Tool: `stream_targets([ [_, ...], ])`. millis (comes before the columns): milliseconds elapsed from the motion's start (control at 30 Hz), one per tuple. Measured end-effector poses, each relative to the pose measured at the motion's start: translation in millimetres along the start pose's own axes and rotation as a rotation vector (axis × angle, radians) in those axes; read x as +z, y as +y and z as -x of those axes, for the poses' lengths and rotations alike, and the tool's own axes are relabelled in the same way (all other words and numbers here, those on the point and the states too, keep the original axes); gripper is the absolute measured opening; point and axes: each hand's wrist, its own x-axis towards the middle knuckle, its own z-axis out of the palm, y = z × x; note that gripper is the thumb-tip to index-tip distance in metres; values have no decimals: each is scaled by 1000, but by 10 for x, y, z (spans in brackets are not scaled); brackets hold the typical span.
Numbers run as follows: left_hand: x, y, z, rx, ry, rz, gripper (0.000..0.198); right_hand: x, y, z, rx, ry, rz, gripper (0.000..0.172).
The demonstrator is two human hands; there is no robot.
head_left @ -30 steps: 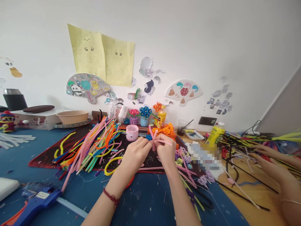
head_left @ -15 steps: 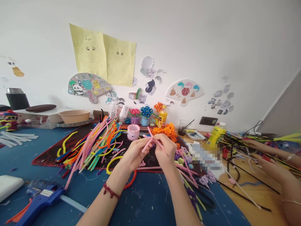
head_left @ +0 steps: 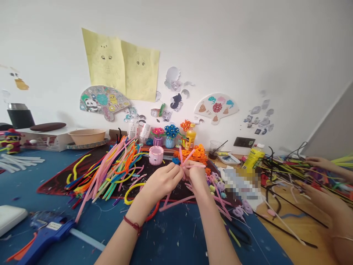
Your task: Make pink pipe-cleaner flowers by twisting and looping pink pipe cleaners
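Pink pipe cleaners [head_left: 188,155], crossed and joined at one point, stick up and out between my two hands above the dark mat. My left hand [head_left: 167,179] is closed on them at the crossing, its back turned up. Fingers of my right hand [head_left: 196,176] pinch the same bundle from the right; the fingertips are partly hidden. Longer pink ends [head_left: 176,203] hang below toward the mat's front edge. Just beyond my left hand stands a small pink pipe-cleaner cup [head_left: 156,156] with a face.
A heap of coloured pipe cleaners [head_left: 118,165] lies left, with a blue glue gun [head_left: 52,230] nearer me. Pipe-cleaner flowers [head_left: 171,133], an orange bottle [head_left: 190,137] and orange loops [head_left: 197,154] stand behind. Right, another person's hands [head_left: 317,195] work near a yellow bottle [head_left: 253,156].
My hands have turned the pink bundle, so its ends now point up and right, with long ends hanging below. My left hand has rolled over, back up. The other person's hands shifted.
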Motion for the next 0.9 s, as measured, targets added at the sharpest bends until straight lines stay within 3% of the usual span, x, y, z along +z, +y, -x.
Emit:
stream_targets([
  [67,8,15,-23,-137,45,97,26,2,-8,0,39,-45,-60,31],
  [200,24,26,-94,-676,253,458,22,2,-16,-11,44,-58,-126,26],
  [267,11,16,-115,-834,318,548,25,0,1,-24,19,-27,-135,24],
  [400,-19,11,-135,-878,307,645,29,10,29,-37,-66,51,-108,25],
  [600,21,47,-156,-948,301,960,21,64,-10,-4,-66,8,-169,23],
  [900,41,68,-153,-1055,295,1310,40,62,-71,22,-112,10,-179,23],
])
